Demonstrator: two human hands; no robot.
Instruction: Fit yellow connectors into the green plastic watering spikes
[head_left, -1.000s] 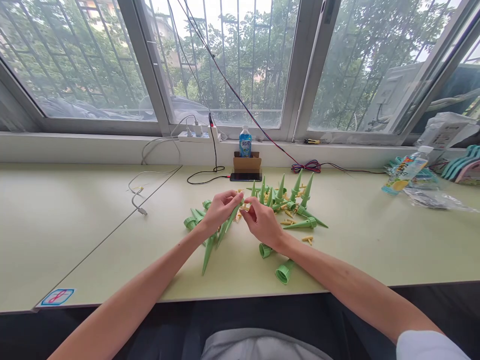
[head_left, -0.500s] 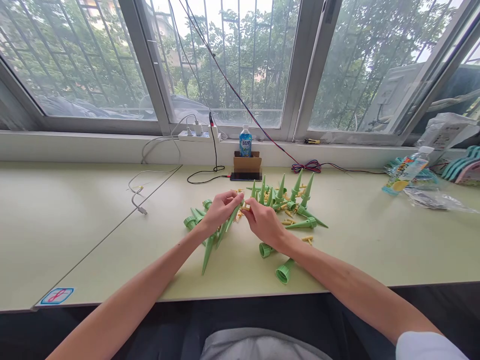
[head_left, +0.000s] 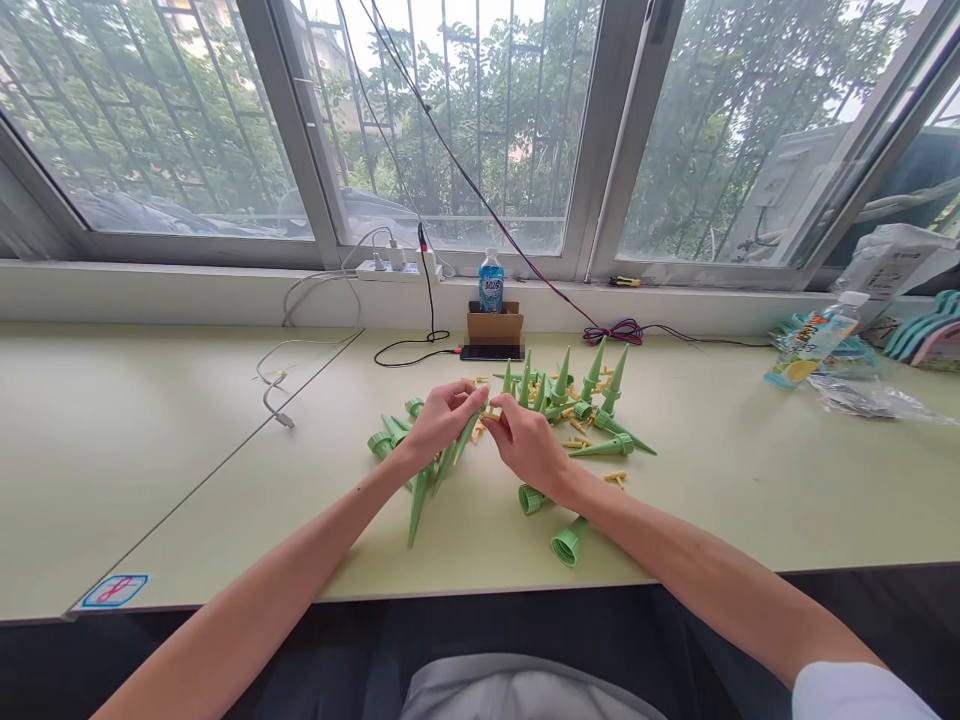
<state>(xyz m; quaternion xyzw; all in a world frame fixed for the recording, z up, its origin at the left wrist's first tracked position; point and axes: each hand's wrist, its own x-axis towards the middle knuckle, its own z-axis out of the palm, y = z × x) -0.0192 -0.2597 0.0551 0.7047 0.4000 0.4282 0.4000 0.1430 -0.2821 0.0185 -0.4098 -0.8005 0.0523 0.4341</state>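
At the middle of the desk (head_left: 187,450), below the window, my two hands meet over a scatter of green plastic parts. My left hand (head_left: 439,420) is closed around the upper part of a green spike (head_left: 463,438), whose tip slants down toward me, above the loose spikes (head_left: 416,510) lying flat on the desk. My right hand (head_left: 529,445) has thumb and forefinger pressed together at the spike's wide end. They appear to pinch a small yellow piece (head_left: 491,413), though it is too small in this view for me to be sure.

Behind the hands, several upright spikes (head_left: 592,375) stand on their wide ends, with more yellow bits scattered among them. Another spike (head_left: 611,447) lies on its side to the right. Two threaded collars (head_left: 568,543) lie near my right forearm.

I judge the held spike to be light, stiff and hollow, with a smooth taper that would slip if gripped near the tip. The ribbed wide end gives the surest hold. The yellow piece looks tiny and light, easy to drop, and best taken at the fingertips.

Farther back, a blue-labelled bottle (head_left: 491,283) stands on the sill behind a small cardboard box (head_left: 494,325), and a dark phone (head_left: 491,352) lies flat before the box. A white cable (head_left: 281,385) trails across the desk at left.
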